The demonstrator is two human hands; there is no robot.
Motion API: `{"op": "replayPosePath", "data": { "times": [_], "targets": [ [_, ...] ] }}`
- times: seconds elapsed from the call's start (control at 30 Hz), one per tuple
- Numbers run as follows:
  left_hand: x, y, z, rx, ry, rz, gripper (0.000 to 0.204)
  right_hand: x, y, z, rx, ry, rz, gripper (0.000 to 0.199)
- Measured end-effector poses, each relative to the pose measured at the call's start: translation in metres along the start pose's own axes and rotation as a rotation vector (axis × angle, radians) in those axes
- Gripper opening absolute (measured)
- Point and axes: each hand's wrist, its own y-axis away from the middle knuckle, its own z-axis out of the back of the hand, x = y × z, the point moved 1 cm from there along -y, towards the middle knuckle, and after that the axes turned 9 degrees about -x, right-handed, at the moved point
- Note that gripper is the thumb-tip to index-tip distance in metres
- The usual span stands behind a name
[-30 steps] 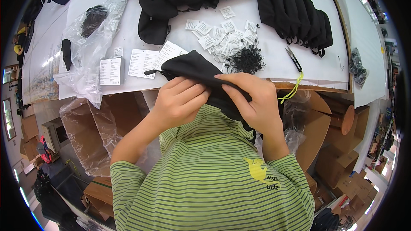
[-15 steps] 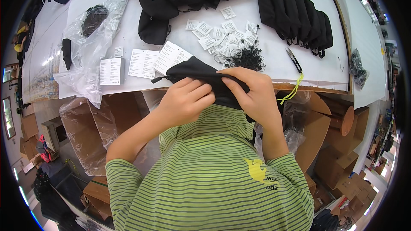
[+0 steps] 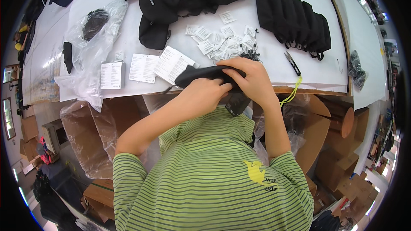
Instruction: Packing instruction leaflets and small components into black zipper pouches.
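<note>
A black fabric pouch (image 3: 192, 75) is held in front of my chest at the table's near edge. My right hand (image 3: 252, 81) pinches its upper edge between thumb and fingers. My left hand (image 3: 207, 96) has curled fingers pressed against the pouch's near side, the fingertips partly hidden in the cloth. From the pouch's left end a dark zipper cord (image 3: 168, 90) sticks out, blurred. Below my hands hangs a dark flat piece (image 3: 237, 104) with a small pale mark; whether it belongs to the pouch I cannot tell.
Stacked printed cards (image 3: 173, 65), scattered white tags (image 3: 222, 42) and black cords (image 3: 249, 54) lie beyond my hands. Black bags (image 3: 156, 21) are heaped behind; a pouch row (image 3: 295, 21), thread snips (image 3: 293, 63) sit right, a plastic bag (image 3: 90, 55) left. Cardboard boxes (image 3: 338, 162) stand below.
My left hand has moved right, closer to my right hand, and the pouch has bunched up and shifted right. A dark flat piece now hangs below my hands.
</note>
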Motion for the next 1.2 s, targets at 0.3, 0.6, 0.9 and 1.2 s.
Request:
{"op": "replayPosePath", "data": {
  "times": [0.3, 0.6, 0.9, 1.2],
  "targets": [
    [0.016, -0.021, -0.014, 0.088, 0.215, 0.12, 0.042, -0.043, 0.082, 0.019, -0.585, -0.015, -0.301, 0.028],
    [0.008, -0.036, -0.002, 0.073, 0.044, 0.111, 0.057, -0.05, 0.116, -0.04, -0.478, 0.272, -0.547, 0.067],
    [0.019, 0.002, -0.005, -0.295, -0.117, 0.009, 0.026, -0.067, 0.145, 0.009, -0.327, -0.533, -0.661, 0.085],
    [0.001, -0.003, 0.029, -0.47, 0.041, -0.215, 0.018, -0.078, 0.164, 0.088, -0.451, -1.745, -0.212, 0.05]
  ]
}}
